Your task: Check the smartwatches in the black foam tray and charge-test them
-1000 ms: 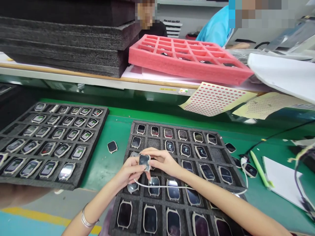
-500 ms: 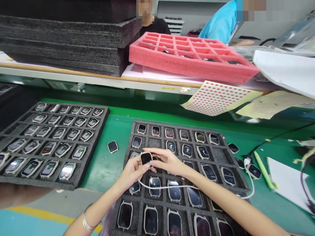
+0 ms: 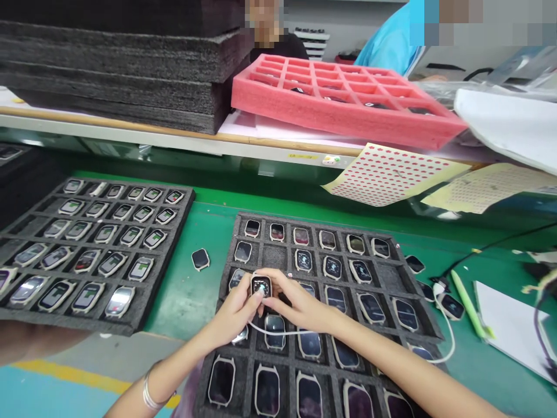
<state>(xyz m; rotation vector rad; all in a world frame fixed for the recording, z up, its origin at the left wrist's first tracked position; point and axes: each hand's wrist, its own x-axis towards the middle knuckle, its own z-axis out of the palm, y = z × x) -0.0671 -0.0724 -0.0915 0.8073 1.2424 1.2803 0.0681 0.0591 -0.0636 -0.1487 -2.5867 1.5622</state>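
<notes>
Both my hands hold one small smartwatch body (image 3: 261, 286) with a lit dial over a dark foam tray (image 3: 274, 255) of watch bodies. My left hand (image 3: 235, 313) pinches its left side, thumb on the screen edge. My right hand (image 3: 298, 302) grips its right side with curled fingers. A white cable (image 3: 448, 348) runs from under my hands across the tray to the right. The tray's cells hold several watches; a few cells are bare.
A second dark tray (image 3: 174, 229) of watches lies to the left, with a loose watch (image 3: 201, 259) between the trays. A pink foam tray (image 3: 348, 119), stacked black foam (image 3: 130, 75) and sticker sheets (image 3: 387, 174) sit on the shelf. A green pen (image 3: 467, 302), paper (image 3: 513, 325) and people behind.
The watch screen, dark before, now shows a lit dial. My hands have lowered it slightly toward the tray and my right hand has closed in around it.
</notes>
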